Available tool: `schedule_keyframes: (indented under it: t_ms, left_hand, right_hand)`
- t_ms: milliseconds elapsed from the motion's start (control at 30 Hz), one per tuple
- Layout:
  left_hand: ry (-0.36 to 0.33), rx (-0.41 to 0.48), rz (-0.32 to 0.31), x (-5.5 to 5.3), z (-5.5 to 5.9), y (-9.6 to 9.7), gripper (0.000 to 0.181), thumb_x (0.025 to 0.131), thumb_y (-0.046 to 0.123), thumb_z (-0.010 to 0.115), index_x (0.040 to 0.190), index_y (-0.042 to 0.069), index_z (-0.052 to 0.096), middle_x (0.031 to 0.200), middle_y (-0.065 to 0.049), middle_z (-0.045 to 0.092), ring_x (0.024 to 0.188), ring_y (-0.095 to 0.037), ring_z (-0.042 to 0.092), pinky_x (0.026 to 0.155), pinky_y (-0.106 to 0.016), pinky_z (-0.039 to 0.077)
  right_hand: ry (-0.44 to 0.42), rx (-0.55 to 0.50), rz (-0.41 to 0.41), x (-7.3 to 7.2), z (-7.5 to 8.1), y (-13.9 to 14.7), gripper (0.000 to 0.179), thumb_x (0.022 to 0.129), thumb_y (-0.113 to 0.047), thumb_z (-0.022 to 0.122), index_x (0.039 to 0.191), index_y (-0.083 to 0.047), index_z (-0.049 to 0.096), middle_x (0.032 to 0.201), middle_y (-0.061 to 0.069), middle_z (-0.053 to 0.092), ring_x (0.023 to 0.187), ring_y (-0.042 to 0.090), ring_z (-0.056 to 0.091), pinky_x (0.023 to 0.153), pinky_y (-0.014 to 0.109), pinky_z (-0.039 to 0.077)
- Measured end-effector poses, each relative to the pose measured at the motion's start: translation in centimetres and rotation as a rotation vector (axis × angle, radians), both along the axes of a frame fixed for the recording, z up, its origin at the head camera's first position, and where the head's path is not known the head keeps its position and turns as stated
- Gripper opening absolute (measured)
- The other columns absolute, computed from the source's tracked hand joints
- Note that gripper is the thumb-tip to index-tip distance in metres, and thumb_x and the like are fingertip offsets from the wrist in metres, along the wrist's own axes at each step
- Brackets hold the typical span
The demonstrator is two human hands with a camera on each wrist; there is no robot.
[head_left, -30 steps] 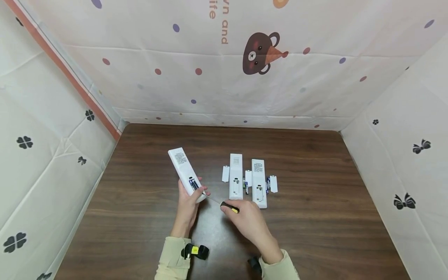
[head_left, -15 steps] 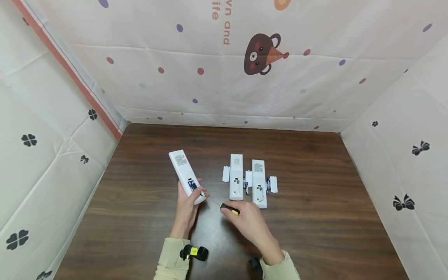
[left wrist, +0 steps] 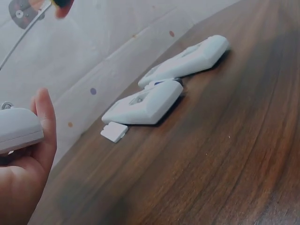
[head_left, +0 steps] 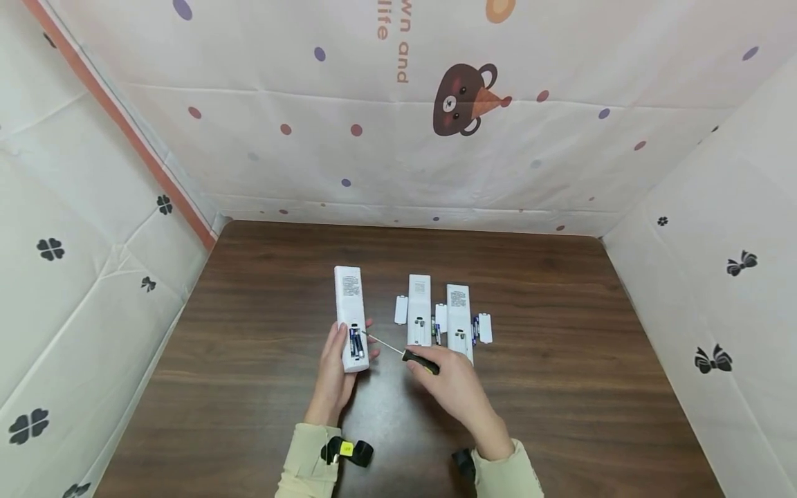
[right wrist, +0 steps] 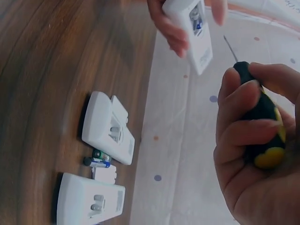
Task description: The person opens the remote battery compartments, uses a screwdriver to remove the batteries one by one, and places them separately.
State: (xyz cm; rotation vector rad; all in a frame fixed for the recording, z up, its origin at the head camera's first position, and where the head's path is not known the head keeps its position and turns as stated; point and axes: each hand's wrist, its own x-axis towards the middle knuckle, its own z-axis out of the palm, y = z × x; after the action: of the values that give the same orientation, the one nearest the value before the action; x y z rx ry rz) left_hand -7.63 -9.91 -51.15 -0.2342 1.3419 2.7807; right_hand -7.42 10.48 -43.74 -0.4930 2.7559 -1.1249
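Observation:
My left hand (head_left: 334, 373) grips a white remote control (head_left: 350, 297) raised over the table, its back turned up. Its battery compartment is uncovered, and batteries (head_left: 355, 342) lie inside. In my right hand (head_left: 457, 387) is a screwdriver (right wrist: 262, 110) with a black and yellow handle, the fingers curled round it. The thin shaft points left, and its tip is close by the right edge of the battery compartment in the head view. In the right wrist view the tip shows apart from the remote.
Two more white remotes, a left one (head_left: 419, 304) and a right one (head_left: 459, 315), lie face down with uncovered battery compartments. Battery covers (head_left: 401, 310) and loose batteries (right wrist: 98, 161) lie beside them on the wooden table (head_left: 249, 332). Patterned cloth walls (head_left: 299, 159) stand around the table.
The held remote has turned from a leftward slant to nearly upright in the head view. The screwdriver has moved slightly right, its tip leaving the remote's lower end for the compartment's side.

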Motion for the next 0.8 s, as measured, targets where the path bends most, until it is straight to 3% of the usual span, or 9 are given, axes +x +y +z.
schedule_keyframes:
  t_ms: [133,267,500,667,800]
  left_hand:
    - [-0.005,-0.008,-0.036,0.1,0.4,0.0,0.048,0.096,0.04,0.031,0.135,0.012,0.029,0.132,-0.029,0.034,0.093,-0.028,0.055,0.073,-0.038,0.05]
    - [-0.011,-0.009,-0.053,0.2,0.6,-0.1,0.046,0.097,0.038,0.031,0.133,0.011,0.03,0.13,-0.031,0.034,0.087,-0.028,0.057,0.068,-0.035,0.051]
    - [-0.012,-0.033,-0.063,0.2,0.3,0.0,0.041,0.097,0.029,0.035,0.133,0.01,0.03,0.125,-0.033,0.038,0.077,-0.024,0.059,0.063,-0.036,0.052]
    - [-0.021,-0.106,-0.043,0.1,0.0,0.1,0.04,0.094,0.027,0.044,0.127,0.007,0.035,0.121,-0.033,0.042,0.071,-0.024,0.06,0.058,-0.038,0.052]
    - [0.003,-0.178,-0.081,0.2,-0.3,0.1,0.04,0.094,0.026,0.044,0.127,0.005,0.035,0.117,-0.034,0.044,0.066,-0.021,0.058,0.056,-0.039,0.052]
  right_hand:
    - [0.097,0.054,0.032,-0.4,-0.2,-0.1,0.027,0.083,-0.031,0.062,0.11,-0.027,0.065,0.08,-0.017,0.056,0.053,0.003,0.04,0.048,0.02,0.035]
    - [0.169,0.103,0.048,-0.8,-0.4,-0.3,0.028,0.082,-0.028,0.064,0.11,-0.029,0.064,0.085,-0.018,0.055,0.058,0.001,0.04,0.05,0.019,0.035]
    - [0.265,0.18,0.051,-0.9,-0.4,-0.8,0.027,0.08,-0.028,0.067,0.107,-0.029,0.066,0.086,-0.016,0.054,0.06,0.001,0.04,0.048,0.017,0.033]
    - [0.377,0.235,0.049,-0.9,-0.1,-1.1,0.027,0.077,-0.024,0.07,0.104,-0.029,0.068,0.085,-0.012,0.055,0.066,0.004,0.046,0.049,0.017,0.035]
    - [0.393,0.322,0.065,-0.9,0.8,-1.2,0.027,0.075,-0.024,0.072,0.102,-0.028,0.069,0.083,-0.011,0.055,0.068,0.006,0.046,0.049,0.018,0.035]
